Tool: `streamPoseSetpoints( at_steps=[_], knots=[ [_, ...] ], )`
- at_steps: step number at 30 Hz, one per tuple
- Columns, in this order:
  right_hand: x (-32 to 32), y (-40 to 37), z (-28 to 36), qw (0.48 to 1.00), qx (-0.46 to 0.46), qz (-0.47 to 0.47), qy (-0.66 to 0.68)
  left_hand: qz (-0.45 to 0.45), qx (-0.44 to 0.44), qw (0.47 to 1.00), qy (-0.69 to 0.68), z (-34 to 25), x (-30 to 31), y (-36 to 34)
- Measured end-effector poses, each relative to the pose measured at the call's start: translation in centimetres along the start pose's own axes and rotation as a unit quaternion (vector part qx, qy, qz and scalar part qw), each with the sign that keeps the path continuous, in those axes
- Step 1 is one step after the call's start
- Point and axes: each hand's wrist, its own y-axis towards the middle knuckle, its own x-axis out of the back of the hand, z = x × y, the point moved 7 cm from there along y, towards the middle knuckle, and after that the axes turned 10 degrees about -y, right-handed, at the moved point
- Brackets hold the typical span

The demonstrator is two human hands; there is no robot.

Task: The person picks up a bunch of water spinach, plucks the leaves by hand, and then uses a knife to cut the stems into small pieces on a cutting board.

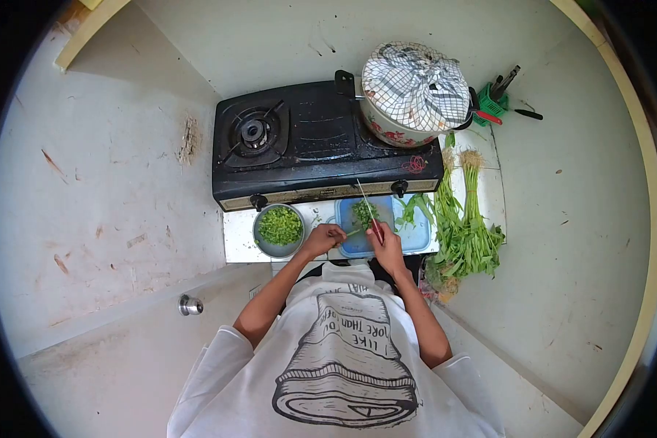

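My right hand (386,244) is closed around the red handle of a knife (367,204), its blade pointing away from me over a blue tray (419,241). My left hand (324,239) pinches a few green stems (354,232) at the tray's left side, close to the knife. Chopped greens (362,212) lie on the tray beside the blade. More leaves (415,207) rest at the tray's right edge. Left of my left hand stands a round metal bowl (256,233) holding finely chopped greens (280,225).
A black two-burner gas stove (321,139) stands behind the tray. On its right burner sits a floral pot (394,133) covered with a checked cloth (416,84). Bunches of leafy greens (471,226) lie to the right. A green basket (492,106) holds utensils in the back corner.
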Motion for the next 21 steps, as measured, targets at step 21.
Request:
streamPoseSetpoints(
  at_steps=[21],
  knots=[
    [-5.3,-3.9,-4.8,0.931,0.079,0.136,-0.33,-0.182,-0.241,0.925,0.229,-1.9,-1.5,-1.7]
  ],
)
